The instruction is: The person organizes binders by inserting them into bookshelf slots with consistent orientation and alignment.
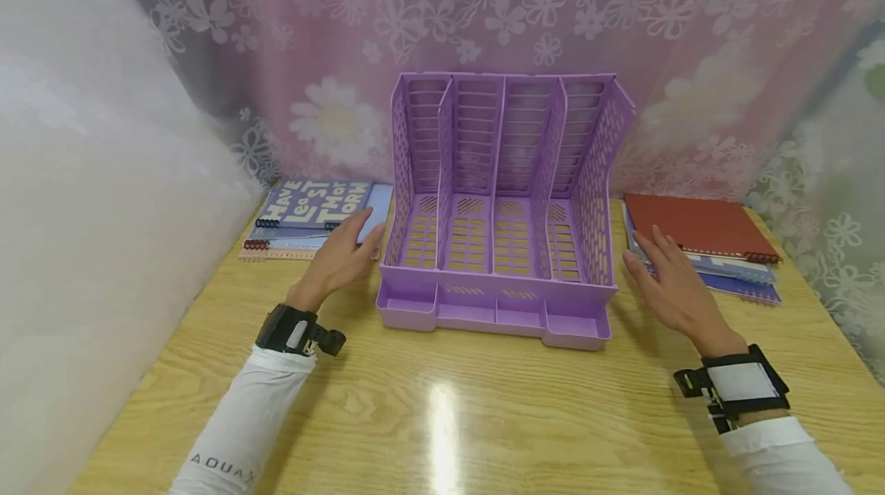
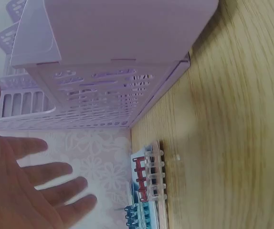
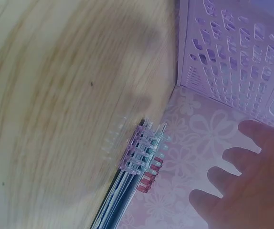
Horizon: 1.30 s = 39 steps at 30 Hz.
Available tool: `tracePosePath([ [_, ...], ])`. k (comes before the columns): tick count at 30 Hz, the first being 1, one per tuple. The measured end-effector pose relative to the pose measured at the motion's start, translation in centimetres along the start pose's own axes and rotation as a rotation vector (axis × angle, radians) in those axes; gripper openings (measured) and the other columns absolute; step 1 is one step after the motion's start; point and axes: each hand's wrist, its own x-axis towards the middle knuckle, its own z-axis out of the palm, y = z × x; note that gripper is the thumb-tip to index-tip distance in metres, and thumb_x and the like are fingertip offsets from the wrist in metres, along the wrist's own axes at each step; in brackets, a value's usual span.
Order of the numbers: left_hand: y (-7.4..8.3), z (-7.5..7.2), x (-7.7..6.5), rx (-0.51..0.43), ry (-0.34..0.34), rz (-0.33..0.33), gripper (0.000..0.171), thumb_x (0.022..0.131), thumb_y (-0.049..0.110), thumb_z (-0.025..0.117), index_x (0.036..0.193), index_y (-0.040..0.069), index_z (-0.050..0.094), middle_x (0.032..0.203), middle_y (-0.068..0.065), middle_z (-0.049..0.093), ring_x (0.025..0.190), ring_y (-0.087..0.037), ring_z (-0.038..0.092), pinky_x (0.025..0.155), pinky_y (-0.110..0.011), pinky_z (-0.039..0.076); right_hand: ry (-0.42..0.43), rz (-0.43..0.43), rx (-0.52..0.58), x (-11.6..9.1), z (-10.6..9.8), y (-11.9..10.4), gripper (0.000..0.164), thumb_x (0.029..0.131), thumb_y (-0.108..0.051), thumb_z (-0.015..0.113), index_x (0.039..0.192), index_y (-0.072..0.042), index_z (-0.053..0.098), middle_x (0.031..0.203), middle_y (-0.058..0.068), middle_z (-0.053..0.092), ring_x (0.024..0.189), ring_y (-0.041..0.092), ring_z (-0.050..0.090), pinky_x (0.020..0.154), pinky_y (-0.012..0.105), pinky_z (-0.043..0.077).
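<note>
A purple desk file organizer (image 1: 494,299) with upright dividers and a front row of small trays stands mid-table, its slots bare. To its left lies a stack of spiral notebooks (image 1: 311,203), the top one blue with large white lettering. My left hand (image 1: 339,257) hovers by that stack, fingers spread and holding nothing; the left wrist view shows the palm (image 2: 17,191) facing the organizer's side. On the other side, my right hand (image 1: 671,287) is held above the near left corner of a second spiral notebook stack (image 1: 698,226), topped by a red-brown cover. Its fingers are extended.
The wooden table (image 1: 387,418) has a bright light reflection near its front. A pink floral curtain (image 1: 484,11) hangs right behind the organizer and both stacks. A white wall or sheet (image 1: 90,172) borders the left side, and more floral curtain (image 1: 836,195) the right.
</note>
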Motion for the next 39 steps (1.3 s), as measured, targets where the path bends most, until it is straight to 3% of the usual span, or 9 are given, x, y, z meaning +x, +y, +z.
tracePosePath([
  [8,0.4,0.8,1.0,-0.065,0.004,0.008,0.071,0.092,0.059,0.024,0.145,0.014,0.016,0.149,-0.014,0.023,0.132,-0.029,0.026,0.106,-0.046,0.025,0.009,0.015,0.005,0.2,0.2,0.4,0.062,0.096,-0.047,0.027,0.145,-0.012,0.014,0.152,0.019,-0.001,0.135,0.038,-0.006,0.1,0.067,0.005],
  [14,1.0,1.3,2.1,-0.25,-0.079,-0.034,0.074,0.091,0.059,0.025,0.146,0.013,0.004,0.149,-0.019,0.02,0.128,-0.034,0.031,0.103,-0.048,0.03,0.025,0.027,0.002,0.4,0.3,0.7,0.062,0.096,-0.047,0.027,0.145,-0.011,0.016,0.152,0.018,-0.001,0.135,0.038,-0.004,0.1,0.068,0.006],
  [23,1.6,2.2,3.4,-0.357,-0.201,-0.133,0.073,0.093,0.053,0.028,0.145,0.012,-0.002,0.148,-0.02,0.02,0.13,-0.034,0.027,0.106,-0.049,0.024,0.033,0.034,0.01,0.5,0.5,1.2,0.061,0.096,-0.047,0.026,0.145,-0.014,0.017,0.152,0.018,0.0,0.135,0.039,-0.002,0.097,0.07,0.009],
  [27,1.7,2.8,3.9,-0.417,-0.233,-0.098,0.07,0.095,0.046,0.031,0.144,0.007,-0.001,0.147,-0.022,0.02,0.132,-0.033,0.023,0.108,-0.047,0.02,0.039,0.039,0.021,0.5,0.6,1.4,0.059,0.096,-0.046,0.026,0.145,-0.016,0.016,0.153,0.017,0.0,0.135,0.039,-0.001,0.097,0.07,0.009],
  [34,1.6,3.4,4.7,-0.518,-0.207,0.069,0.05,0.095,0.012,0.029,0.142,0.009,0.012,0.138,-0.022,0.033,0.127,-0.031,0.029,0.108,-0.048,0.018,0.045,0.049,0.062,0.7,0.4,1.9,0.06,0.096,-0.045,0.026,0.145,-0.012,0.015,0.152,0.018,0.001,0.133,0.045,0.003,0.096,0.071,0.01],
  [39,1.8,3.3,4.9,-0.542,-0.226,0.069,0.054,0.092,0.005,0.028,0.142,0.01,0.009,0.142,-0.021,0.029,0.131,-0.029,0.022,0.11,-0.046,0.013,0.064,0.053,0.114,0.9,0.2,2.8,0.058,0.097,-0.044,0.024,0.145,-0.013,0.014,0.152,0.019,0.002,0.133,0.045,0.005,0.096,0.07,0.012],
])
